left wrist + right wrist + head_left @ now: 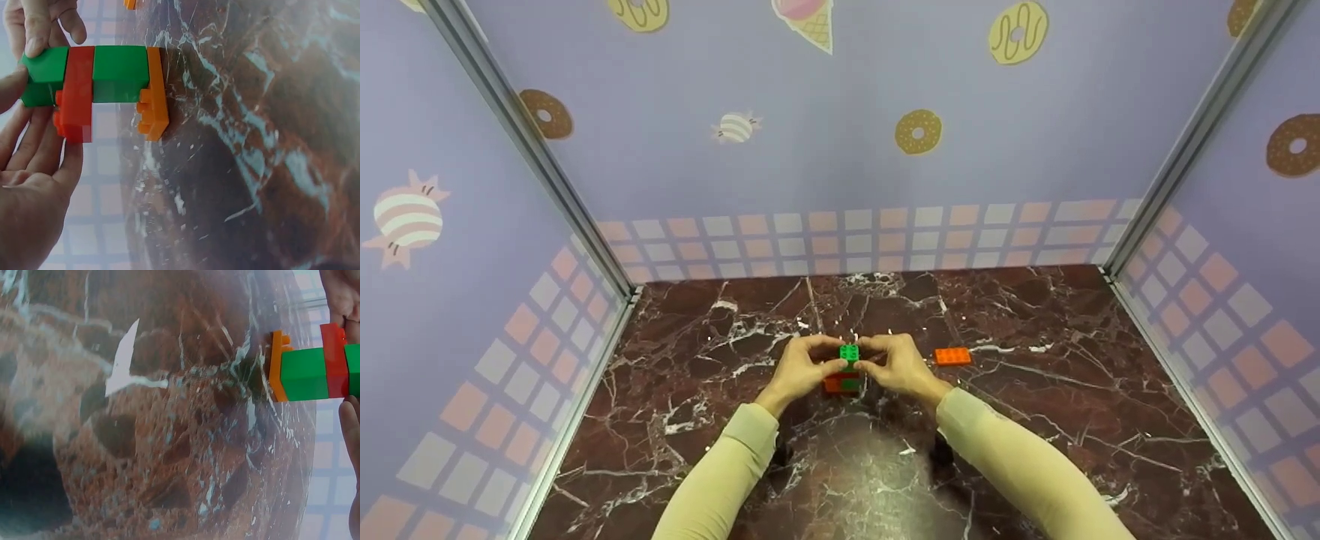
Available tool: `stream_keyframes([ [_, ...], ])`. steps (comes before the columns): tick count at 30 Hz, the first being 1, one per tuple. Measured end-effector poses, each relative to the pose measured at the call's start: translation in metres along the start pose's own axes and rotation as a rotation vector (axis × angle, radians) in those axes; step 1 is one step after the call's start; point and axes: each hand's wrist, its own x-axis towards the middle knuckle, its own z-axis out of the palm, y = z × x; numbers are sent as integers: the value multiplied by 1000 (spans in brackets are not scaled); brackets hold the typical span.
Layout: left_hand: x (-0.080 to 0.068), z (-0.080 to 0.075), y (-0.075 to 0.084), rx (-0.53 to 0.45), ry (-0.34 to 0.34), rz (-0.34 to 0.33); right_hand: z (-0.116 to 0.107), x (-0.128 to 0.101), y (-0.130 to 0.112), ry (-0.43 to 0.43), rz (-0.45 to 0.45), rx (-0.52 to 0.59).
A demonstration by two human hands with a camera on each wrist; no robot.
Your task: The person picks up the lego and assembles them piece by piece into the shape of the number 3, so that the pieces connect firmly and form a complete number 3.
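A small brick stack point(844, 382) stands on the marble table point(1035, 420), built from an orange plate point(153, 101) at the bottom, then a green brick point(119, 73), a red brick point(77, 90) and a green top brick point(849, 352). My left hand point(823, 360) and my right hand point(877, 360) meet over the stack, and each pinches the green top brick from its own side. In the right wrist view the stack point(306, 374) lies sideways with its orange plate against the table. The lower bricks are partly hidden by my fingers in the head view.
A loose orange plate point(952, 356) lies flat on the table just right of my right hand. Patterned walls point(840, 240) with metal corner posts enclose the table at the back and on both sides.
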Motion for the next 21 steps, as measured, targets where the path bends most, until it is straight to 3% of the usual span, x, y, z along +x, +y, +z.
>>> stream_keyframes([
  [7, 4, 0, -5, -67, -32, 25, 0, -2, 1, 15, -11, -44],
  [21, 5, -3, -4, -79, -31, 19, -9, 1, -10, -81, 189, 65],
])
